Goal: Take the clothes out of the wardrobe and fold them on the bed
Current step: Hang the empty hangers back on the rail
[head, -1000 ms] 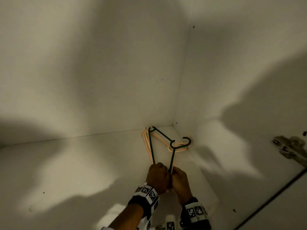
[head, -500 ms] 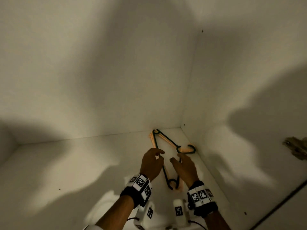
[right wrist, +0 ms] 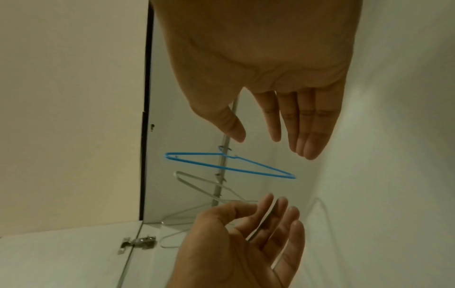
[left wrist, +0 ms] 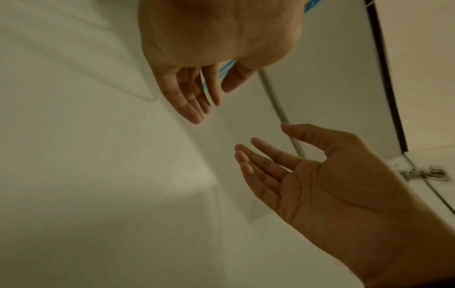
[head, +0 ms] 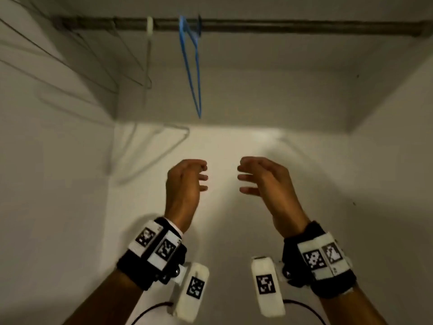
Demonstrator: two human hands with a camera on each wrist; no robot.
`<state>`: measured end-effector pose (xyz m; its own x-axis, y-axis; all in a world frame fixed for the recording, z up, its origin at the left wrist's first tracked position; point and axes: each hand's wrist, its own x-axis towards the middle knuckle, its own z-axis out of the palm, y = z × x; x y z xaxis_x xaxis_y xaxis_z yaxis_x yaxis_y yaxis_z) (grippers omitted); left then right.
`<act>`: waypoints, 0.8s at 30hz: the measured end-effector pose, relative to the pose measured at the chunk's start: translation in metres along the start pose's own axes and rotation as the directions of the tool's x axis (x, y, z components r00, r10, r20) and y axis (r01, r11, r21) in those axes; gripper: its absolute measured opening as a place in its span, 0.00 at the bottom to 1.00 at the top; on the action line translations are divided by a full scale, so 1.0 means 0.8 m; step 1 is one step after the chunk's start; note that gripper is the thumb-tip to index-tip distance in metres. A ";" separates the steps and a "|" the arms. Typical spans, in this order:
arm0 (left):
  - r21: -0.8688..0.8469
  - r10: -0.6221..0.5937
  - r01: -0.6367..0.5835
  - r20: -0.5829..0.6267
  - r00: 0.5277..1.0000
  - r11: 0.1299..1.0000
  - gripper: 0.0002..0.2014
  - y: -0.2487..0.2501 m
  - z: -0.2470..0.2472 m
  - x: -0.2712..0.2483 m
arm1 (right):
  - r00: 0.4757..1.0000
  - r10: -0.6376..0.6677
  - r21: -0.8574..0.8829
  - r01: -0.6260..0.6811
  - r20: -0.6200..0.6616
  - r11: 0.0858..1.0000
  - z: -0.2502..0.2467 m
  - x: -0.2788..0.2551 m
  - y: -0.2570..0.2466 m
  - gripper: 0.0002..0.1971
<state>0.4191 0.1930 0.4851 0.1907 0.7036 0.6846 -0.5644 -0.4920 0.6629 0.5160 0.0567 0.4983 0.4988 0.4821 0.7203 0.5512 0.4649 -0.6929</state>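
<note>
Inside the wardrobe, the left hand [head: 185,184] and right hand [head: 264,181] are hovering side by side at frame centre, palms facing, fingers loosely spread and holding nothing. The rail [head: 281,25] is running left to right across the top of the frame, well above both. A bare blue hanger [head: 191,66] is dangling from it, above the left hand, which is nearer. No clothes are showing on the rail in any view.

Dim, yellowish light throughout. Below the blue hanger [head: 190,66] a bright patch glares on the back wall; motion blur smears it, and edges bend wide-angle.
</note>
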 end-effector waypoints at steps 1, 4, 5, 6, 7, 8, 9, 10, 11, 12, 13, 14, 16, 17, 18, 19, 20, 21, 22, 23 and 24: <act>-0.042 0.037 -0.040 -0.060 0.997 0.998 0.11 0.029 -0.010 0.023 | 1.000 -0.024 0.051 0.024 0.009 0.998 0.016 0.019 -0.026 0.13; -0.168 0.046 -0.076 -0.178 0.983 0.983 0.10 0.103 -0.034 0.068 | 0.998 -0.034 0.132 0.027 0.051 0.991 0.054 0.060 -0.092 0.17; -0.201 0.042 -0.083 -0.198 0.979 0.976 0.09 0.124 -0.041 0.080 | 0.997 -0.033 0.146 0.022 0.072 0.989 0.063 0.071 -0.109 0.17; -0.208 0.051 -0.097 -0.219 0.974 0.973 0.09 0.145 -0.048 0.092 | 0.995 -0.033 0.147 0.019 0.094 0.989 0.073 0.081 -0.127 0.19; -0.183 0.070 -0.115 -0.236 0.969 0.976 0.10 0.164 -0.054 0.102 | 0.993 -0.030 0.139 0.014 0.112 0.990 0.080 0.089 -0.143 0.23; -0.142 0.096 -0.134 -0.248 0.964 0.981 0.10 0.182 -0.059 0.114 | 0.991 -0.027 0.123 0.010 0.135 0.992 0.087 0.096 -0.157 0.26; -0.101 0.126 -0.155 -0.248 0.960 0.983 0.11 0.199 -0.064 0.123 | 0.987 -0.024 0.110 0.006 0.160 0.994 0.095 0.103 -0.170 0.30; -0.075 0.145 -0.165 -0.225 0.964 0.983 0.11 0.214 -0.065 0.132 | 0.983 -0.021 0.104 0.002 0.181 0.995 0.102 0.109 -0.183 0.33; -0.059 0.141 -0.155 -0.184 0.973 0.986 0.12 0.228 -0.067 0.140 | 0.981 -0.015 0.105 -0.006 0.194 0.994 0.108 0.114 -0.194 0.35; -0.050 0.113 -0.121 -0.136 0.984 0.991 0.15 0.240 -0.066 0.147 | 0.980 -0.007 0.108 -0.015 0.201 0.994 0.113 0.118 -0.204 0.36; -0.041 0.068 -0.072 -0.086 0.994 0.997 0.21 0.251 -0.065 0.153 | 0.979 -0.001 0.109 -0.022 0.206 0.994 0.119 0.121 -0.211 0.37; -0.021 0.025 -0.026 -0.037 0.999 0.999 0.26 0.261 -0.064 0.158 | 0.977 0.000 0.111 -0.024 0.213 0.994 0.124 0.124 -0.218 0.37; 0.060 -0.022 0.018 0.059 0.998 0.998 0.32 0.275 -0.060 0.164 | 0.975 -0.002 0.106 -0.022 0.222 0.994 0.133 0.127 -0.227 0.36; 0.105 -0.040 0.029 0.095 0.995 0.994 0.32 0.279 -0.057 0.167 | 0.974 0.002 0.095 -0.024 0.226 0.995 0.137 0.128 -0.230 0.35; 0.147 -0.054 0.036 0.121 0.991 0.988 0.32 0.279 -0.055 0.171 | 0.973 0.010 0.080 -0.029 0.231 0.996 0.142 0.129 -0.232 0.34; 0.185 -0.073 0.046 0.140 0.987 0.982 0.30 0.279 -0.053 0.173 | 0.971 0.019 0.067 -0.036 0.237 0.997 0.147 0.131 -0.233 0.31; 0.215 -0.095 0.061 0.152 0.984 0.975 0.28 0.278 -0.050 0.177 | 0.969 0.028 0.060 -0.044 0.245 0.997 0.152 0.133 -0.235 0.29; 0.229 -0.116 0.077 0.161 0.980 0.970 0.26 0.277 -0.047 0.180 | 0.967 0.034 0.057 -0.050 0.251 0.997 0.156 0.136 -0.236 0.27; 0.227 -0.132 0.092 0.169 0.977 0.970 0.24 0.276 -0.044 0.182 | 0.966 0.041 0.055 -0.056 0.255 0.997 0.159 0.138 -0.236 0.26; 0.220 -0.142 0.102 0.176 0.974 0.970 0.24 0.274 -0.043 0.185 | 0.965 0.043 0.052 -0.058 0.258 0.997 0.162 0.140 -0.237 0.24; 0.213 -0.143 0.103 0.185 0.972 0.972 0.24 0.272 -0.042 0.185 | 0.963 0.043 0.042 -0.056 0.265 0.998 0.164 0.141 -0.239 0.20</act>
<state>0.2975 0.2073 0.7210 0.4150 0.6596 0.6267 -0.3575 -0.5152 0.7790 0.3793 0.1196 0.7072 0.3271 0.6809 0.6553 0.4938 0.4681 -0.7328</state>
